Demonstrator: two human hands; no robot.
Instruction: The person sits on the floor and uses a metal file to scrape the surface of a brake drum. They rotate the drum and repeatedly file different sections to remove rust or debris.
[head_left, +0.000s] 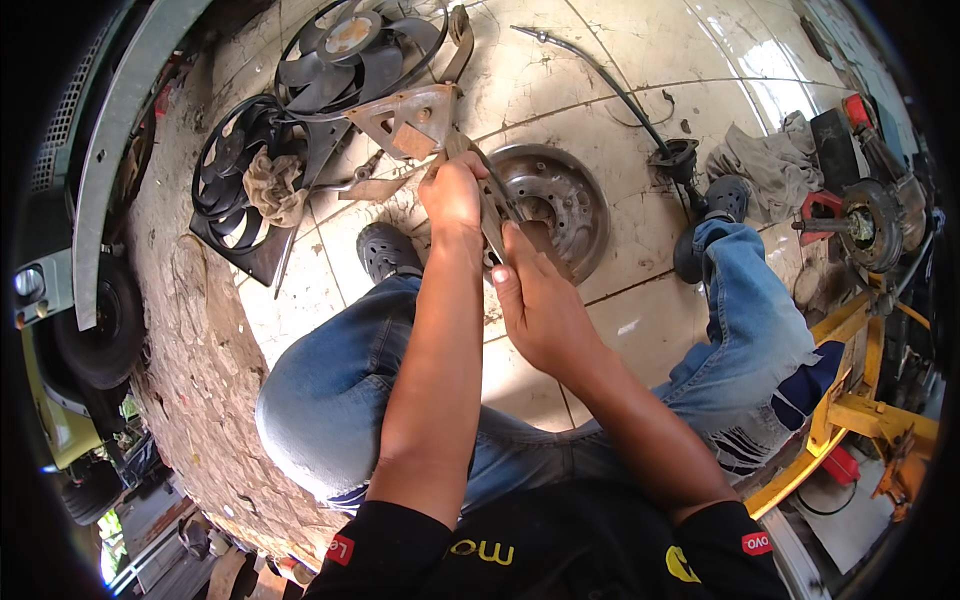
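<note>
In the head view, taking the pair of hands as the centre of the dial and twelve o'clock as straight ahead of the seated person, a long metal piece (489,215) was held above the tiled floor (450,345), its length running roughly from eleven to five o'clock. The left hand (455,195) was at its far end, fingers curled over and clamped on it. The right hand (540,300) lay along its near end, thumb apart from the forefinger; the other fingertips were hidden, so whether they gripped or only rested there could not be told. A round steel drum (597,215) lay just beside the piece at three o'clock; whether the two touched was unclear. Near eleven o'clock were a triangular bracket (432,103) and, beyond it, a large fan (415,62). A smaller fan (228,150) lay between nine and ten, with a crumpled brown rag (275,190) on it. A dark lever (625,98) stretched between one and two, a grey cloth (765,165) lay between two and three, and a yellow stand (840,425) stood at four. The step in hand seemed to be handling the metal piece with both hands, the left apparently steadying it. The next move would likely call for a firm left grip and a controlled right hand, with fingertips kept clear of its edges.
</note>
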